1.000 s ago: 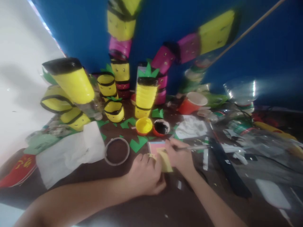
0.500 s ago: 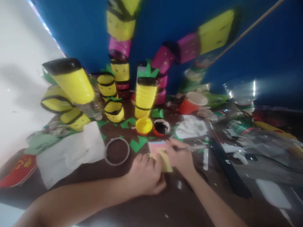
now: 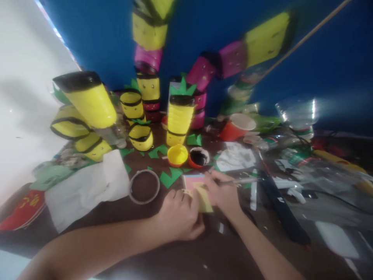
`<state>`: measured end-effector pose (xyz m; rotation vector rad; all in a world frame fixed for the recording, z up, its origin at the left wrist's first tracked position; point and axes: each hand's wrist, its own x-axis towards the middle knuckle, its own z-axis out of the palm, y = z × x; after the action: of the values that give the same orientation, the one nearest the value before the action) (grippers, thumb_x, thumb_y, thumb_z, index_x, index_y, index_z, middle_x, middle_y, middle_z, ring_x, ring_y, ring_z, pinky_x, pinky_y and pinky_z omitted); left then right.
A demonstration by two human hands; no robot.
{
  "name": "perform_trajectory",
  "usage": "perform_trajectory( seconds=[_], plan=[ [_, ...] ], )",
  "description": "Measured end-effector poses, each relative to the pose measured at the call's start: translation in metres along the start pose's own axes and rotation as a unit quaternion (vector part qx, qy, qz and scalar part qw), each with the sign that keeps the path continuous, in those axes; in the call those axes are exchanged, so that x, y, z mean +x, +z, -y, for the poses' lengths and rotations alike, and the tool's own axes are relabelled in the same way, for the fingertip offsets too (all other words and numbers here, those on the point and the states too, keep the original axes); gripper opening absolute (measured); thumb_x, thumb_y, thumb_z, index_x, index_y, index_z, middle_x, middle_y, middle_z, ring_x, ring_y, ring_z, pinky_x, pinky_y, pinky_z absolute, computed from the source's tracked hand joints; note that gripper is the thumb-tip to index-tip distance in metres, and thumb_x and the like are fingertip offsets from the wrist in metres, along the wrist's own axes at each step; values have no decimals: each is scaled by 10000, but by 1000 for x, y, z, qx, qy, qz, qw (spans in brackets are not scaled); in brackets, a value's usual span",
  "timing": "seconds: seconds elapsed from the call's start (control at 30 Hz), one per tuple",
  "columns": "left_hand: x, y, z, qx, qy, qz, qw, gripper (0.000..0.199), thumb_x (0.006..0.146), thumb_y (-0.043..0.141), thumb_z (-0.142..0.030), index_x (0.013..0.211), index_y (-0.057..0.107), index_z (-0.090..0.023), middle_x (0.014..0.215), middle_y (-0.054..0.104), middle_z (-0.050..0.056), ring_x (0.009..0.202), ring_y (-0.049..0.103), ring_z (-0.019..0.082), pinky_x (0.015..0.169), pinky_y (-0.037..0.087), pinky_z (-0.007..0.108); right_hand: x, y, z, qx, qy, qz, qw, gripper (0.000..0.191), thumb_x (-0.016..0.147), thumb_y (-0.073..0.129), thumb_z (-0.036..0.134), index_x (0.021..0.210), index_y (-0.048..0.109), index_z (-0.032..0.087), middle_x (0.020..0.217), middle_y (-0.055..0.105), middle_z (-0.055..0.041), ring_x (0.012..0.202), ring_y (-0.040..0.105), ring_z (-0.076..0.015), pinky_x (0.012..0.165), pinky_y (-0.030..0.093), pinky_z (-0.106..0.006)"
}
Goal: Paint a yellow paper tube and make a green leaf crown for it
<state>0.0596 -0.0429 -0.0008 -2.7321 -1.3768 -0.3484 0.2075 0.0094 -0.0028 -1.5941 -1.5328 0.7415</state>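
Observation:
A small pad of coloured sticky notes (image 3: 206, 198), with blue, pink and yellow layers, lies on the brown table between my hands. My left hand (image 3: 181, 216) is curled over its left side, fingers folded, gripping the edge of the yellow sheet. Closed around a slender pen or brush (image 3: 240, 181), my right hand (image 3: 223, 194) rests against the pad's right side. Just beyond the hands stand a cup of yellow paint (image 3: 177, 155) and a cup of black paint (image 3: 199, 157). The tool's tip is too blurred to make out.
Yellow and black painted bottle containers (image 3: 179, 116) stand behind the paint. Left lie a clear ring-shaped lid (image 3: 144, 186) and white cloth (image 3: 87, 190). Green paper scraps (image 3: 170, 177) are scattered about. At right are a black power strip (image 3: 284, 210), crumpled tissue (image 3: 236, 156) and plastic bottles.
Almost nothing differs. My right hand and the tool in it have shifted very slightly; my left hand stays on the sticky notes.

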Motion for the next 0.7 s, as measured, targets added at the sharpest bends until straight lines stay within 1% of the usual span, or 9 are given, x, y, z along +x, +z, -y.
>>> perform_trajectory(
  seconds=[0.17,0.3,0.5,0.7],
  plan=[
    [0,-1,0,0,-1,7,1000,514,744,437,-371,1132,545,-52,697,607,78,637,555,222,560,381,353,0,0,-2,-18,-27,7,999,372,782,466,294,489,258,200,449,261,62,445,283,-77,432,262,-215],
    [0,0,0,1,0,9,1000,514,744,441,-375,1130,544,-52,688,602,78,628,550,218,563,381,352,-1,0,-1,-22,-21,9,999,354,774,463,288,491,270,201,439,279,62,439,303,-80,436,278,-213],
    [-1,0,0,2,1,3,1000,513,740,437,-378,1124,550,-57,686,603,73,629,553,225,551,379,354,-2,0,0,-21,-4,0,1000,353,770,460,281,492,257,203,439,265,63,436,281,-78,421,254,-216],
    [0,-1,0,3,-1,2,1000,503,742,443,-373,1119,551,-57,685,610,78,624,552,215,553,378,346,-1,-1,4,-19,-5,1,1000,353,766,456,286,484,261,203,435,267,59,435,283,-81,411,234,-221]
  ],
)
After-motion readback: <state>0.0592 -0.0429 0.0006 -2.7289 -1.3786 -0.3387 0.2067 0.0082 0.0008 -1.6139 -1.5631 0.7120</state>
